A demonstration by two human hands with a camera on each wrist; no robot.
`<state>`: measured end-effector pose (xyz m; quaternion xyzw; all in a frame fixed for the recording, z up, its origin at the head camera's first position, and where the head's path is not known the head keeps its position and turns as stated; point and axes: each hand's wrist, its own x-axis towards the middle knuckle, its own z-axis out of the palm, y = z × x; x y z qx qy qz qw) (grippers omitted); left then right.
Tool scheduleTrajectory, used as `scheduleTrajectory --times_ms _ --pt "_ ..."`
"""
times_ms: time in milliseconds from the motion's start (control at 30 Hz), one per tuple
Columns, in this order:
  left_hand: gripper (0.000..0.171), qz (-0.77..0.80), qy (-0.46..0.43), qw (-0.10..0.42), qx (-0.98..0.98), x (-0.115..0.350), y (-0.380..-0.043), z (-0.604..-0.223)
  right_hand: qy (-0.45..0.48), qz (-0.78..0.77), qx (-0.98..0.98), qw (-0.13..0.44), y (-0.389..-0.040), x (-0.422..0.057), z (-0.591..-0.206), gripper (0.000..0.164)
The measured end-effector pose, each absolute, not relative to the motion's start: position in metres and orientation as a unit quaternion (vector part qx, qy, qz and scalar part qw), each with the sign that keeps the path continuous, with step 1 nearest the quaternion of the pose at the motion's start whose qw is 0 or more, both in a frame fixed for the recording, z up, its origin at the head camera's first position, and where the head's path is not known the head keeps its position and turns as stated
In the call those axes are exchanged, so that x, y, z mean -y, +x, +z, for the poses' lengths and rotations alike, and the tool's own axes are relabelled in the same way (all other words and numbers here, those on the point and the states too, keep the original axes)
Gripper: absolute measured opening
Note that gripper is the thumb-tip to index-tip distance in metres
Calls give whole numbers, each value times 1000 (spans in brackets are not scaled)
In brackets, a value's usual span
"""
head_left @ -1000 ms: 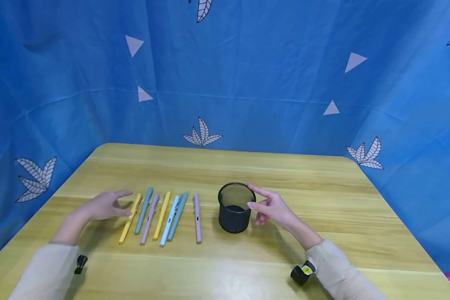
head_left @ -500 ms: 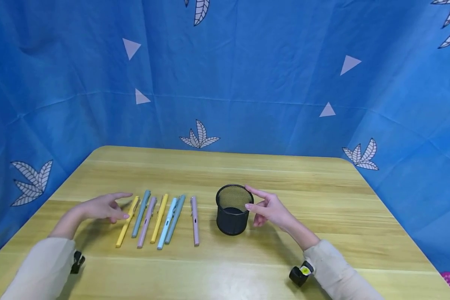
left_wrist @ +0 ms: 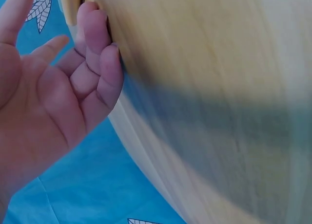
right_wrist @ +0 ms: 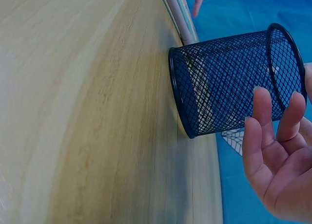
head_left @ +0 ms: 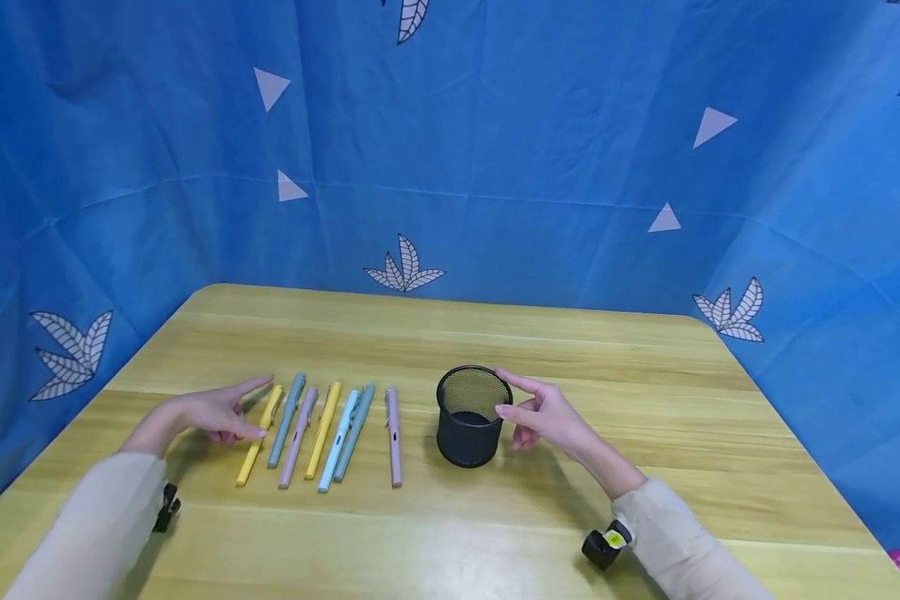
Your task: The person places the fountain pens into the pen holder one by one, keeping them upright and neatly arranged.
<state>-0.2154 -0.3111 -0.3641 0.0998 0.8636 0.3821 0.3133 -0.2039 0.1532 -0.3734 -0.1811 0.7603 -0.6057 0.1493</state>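
My left hand [head_left: 221, 414] hovers at the left end of a row of capped pens. Its index finger and thumb stretch either side of the outermost yellow pen [head_left: 247, 467], apart from each other. The other fingers are loosely curled, and the left wrist view shows the palm bare. With thumb and index finger at its rim, my right hand [head_left: 551, 417] holds the right side of a black mesh pen holder [head_left: 468, 442]. The holder stands upright with nothing visible inside. In the right wrist view, the remaining fingers [right_wrist: 261, 104] curl loosely beside the mesh [right_wrist: 229, 83].
To the right of the outermost pen lie a teal pen [head_left: 287, 421], a purple pen [head_left: 297, 439], another yellow pen [head_left: 322, 431] and several more. A purple pen [head_left: 393, 437] lies nearest the holder. Blue patterned cloth [head_left: 495, 150] hangs behind the wooden table [head_left: 570, 342].
The left hand has drawn slightly back, then moved right again over the outermost yellow pen, its index finger extended. Right hand and pen holder stay put; the head view shifts slightly.
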Motion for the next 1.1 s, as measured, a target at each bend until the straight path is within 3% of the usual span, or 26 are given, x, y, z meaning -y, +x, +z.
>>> scheduleTrajectory --times_ms 300,1100 --pt "103 365 95 292 -879 308 -223 -369 -177 -607 -760 149 -203 -155 -372 62" --pt "95 402 88 277 -868 306 -225 -374 -176 -608 -758 156 -203 -153 -372 63"
